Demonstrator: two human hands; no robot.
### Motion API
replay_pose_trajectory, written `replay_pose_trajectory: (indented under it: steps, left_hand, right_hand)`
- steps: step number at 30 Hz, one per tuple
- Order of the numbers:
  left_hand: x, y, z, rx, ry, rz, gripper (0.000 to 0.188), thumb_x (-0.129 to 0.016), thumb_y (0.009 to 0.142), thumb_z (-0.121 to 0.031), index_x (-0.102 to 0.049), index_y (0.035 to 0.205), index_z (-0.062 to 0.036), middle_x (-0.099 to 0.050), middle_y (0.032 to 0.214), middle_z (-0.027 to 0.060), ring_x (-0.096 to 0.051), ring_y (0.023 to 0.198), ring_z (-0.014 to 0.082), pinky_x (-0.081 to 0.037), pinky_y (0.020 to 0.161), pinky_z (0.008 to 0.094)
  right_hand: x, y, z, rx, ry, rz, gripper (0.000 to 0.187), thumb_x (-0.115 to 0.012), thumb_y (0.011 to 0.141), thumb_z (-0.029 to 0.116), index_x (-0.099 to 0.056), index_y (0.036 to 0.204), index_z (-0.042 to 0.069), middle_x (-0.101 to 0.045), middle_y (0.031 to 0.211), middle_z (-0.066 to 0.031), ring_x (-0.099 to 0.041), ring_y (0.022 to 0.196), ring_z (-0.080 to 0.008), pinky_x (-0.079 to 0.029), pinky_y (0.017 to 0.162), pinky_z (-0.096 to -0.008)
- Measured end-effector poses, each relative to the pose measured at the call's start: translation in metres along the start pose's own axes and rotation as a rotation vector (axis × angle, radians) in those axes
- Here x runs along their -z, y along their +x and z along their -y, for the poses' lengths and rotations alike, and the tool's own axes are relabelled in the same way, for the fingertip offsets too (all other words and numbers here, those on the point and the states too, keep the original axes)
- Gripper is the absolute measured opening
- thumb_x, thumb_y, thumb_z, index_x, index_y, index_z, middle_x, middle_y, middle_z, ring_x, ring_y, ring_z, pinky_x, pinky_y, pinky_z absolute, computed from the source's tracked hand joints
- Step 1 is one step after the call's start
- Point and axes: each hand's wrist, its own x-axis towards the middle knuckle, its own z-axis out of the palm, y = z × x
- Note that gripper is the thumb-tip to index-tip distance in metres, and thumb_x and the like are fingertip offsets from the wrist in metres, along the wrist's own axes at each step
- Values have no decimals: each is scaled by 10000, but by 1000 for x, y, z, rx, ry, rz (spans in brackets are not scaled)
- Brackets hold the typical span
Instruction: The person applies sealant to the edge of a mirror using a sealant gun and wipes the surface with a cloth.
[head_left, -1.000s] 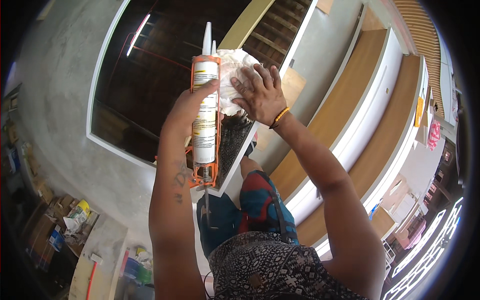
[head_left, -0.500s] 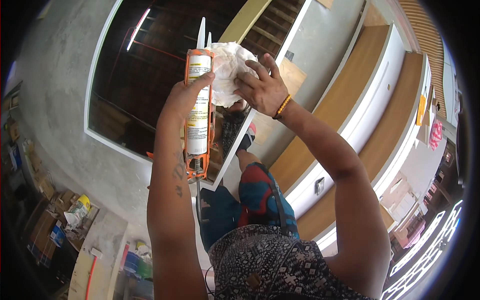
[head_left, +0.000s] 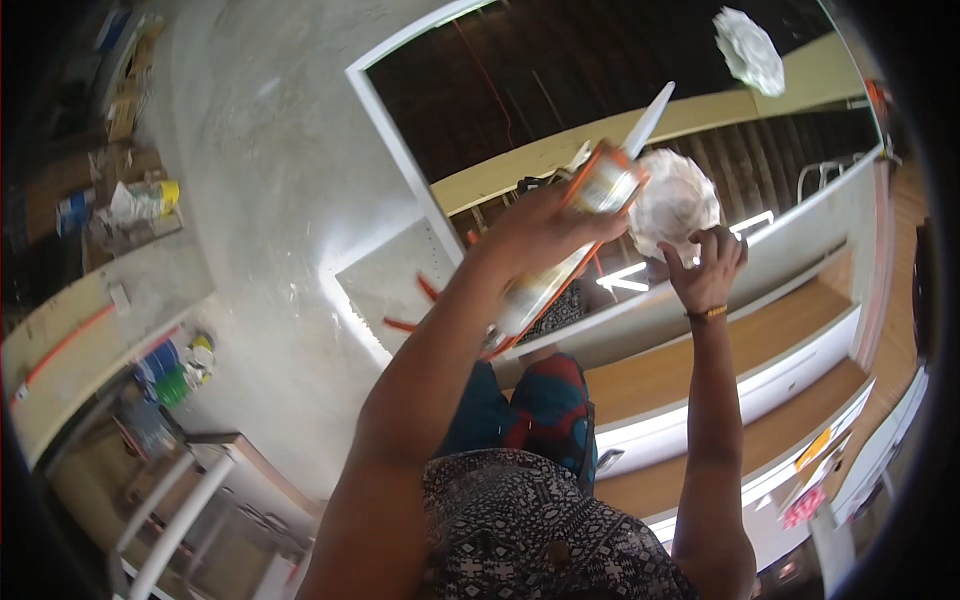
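My left hand (head_left: 540, 228) is wrapped round an orange caulking gun (head_left: 606, 185) loaded with a white cartridge, which motion blurs. Its tapered white nozzle (head_left: 650, 118) points up and to the right. Just right of it, my right hand (head_left: 708, 265) pinches the lower edge of a crumpled white cloth (head_left: 678, 205) between thumb and fingers. Both are held over a large white-framed reflective glass panel (head_left: 480, 150). A white crumpled shape at the panel's upper right looks like the cloth's reflection.
Wooden shelves with white fronts (head_left: 770, 362) stand along the right of my legs. Grey concrete floor (head_left: 260, 150) stretches to the left. Boxes and a yellow-and-white bag (head_left: 145, 200) lie at the far left, with a white-railed stand (head_left: 180, 515) at lower left.
Both hands have moved right with the caulking gun and the cloth, and the gun now tilts rightward. My right hand has shifted to the cloth's lower edge. The view has turned.
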Motion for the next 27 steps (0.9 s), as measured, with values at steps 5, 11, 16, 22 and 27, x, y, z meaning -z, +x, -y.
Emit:
replay_pose_trajectory:
  steps: [5, 11, 16, 22, 27]
  left_hand:
    - [117, -144, 34, 72, -401, -201, 566, -751, 851, -190, -509, 1339, -36, -676, 1047, 89, -657, 772, 143, -559, 667, 311]
    - [198, -245, 141, 237, -512, -530, 385, -743, 867, -147, -577, 1178, 8, -687, 999, 109, -670, 726, 166, -557, 647, 327]
    - [215, -286, 203, 514, -482, -589, 352, -707, 876, -274, -603, 1047, 16, -700, 900, 129, -685, 679, 213, -563, 628, 376]
    - [209, -288, 246, 647, -609, -612, 315, -646, 861, -196, -579, 1078, 22, -700, 914, 148, -687, 647, 229, -574, 610, 380]
    - [211, -286, 266, 623, -627, -513, 785, -712, 858, -399, -398, 1448, 11, -664, 913, 158, -694, 670, 246, -588, 612, 374]
  right_hand:
    - [-13, 84, 129, 328, 242, 33, 531, -678, 841, 457, -645, 1207, 74, -533, 1179, -174, -492, 1139, -375, -338, 1002, -536]
    - [-106, 216, 254, 621, 305, 52, 502, -614, 858, 409, -605, 1331, 243, -487, 1390, -134, -411, 1325, -371, -294, 1095, -597]
    - [-175, 292, 321, 827, 200, 74, 527, -641, 836, 357, -595, 1352, 256, -435, 1465, -97, -357, 1387, -373, -266, 1141, -608]
    - [-192, 333, 348, 990, 205, 164, 484, -567, 851, 378, -652, 1314, 267, -385, 1488, -197, -324, 1371, -480, -238, 1138, -627]
    - [-197, 340, 351, 1113, 198, 203, 487, -582, 848, 375, -641, 1314, 246, -363, 1514, -155, -310, 1390, -457, -240, 1132, -636]
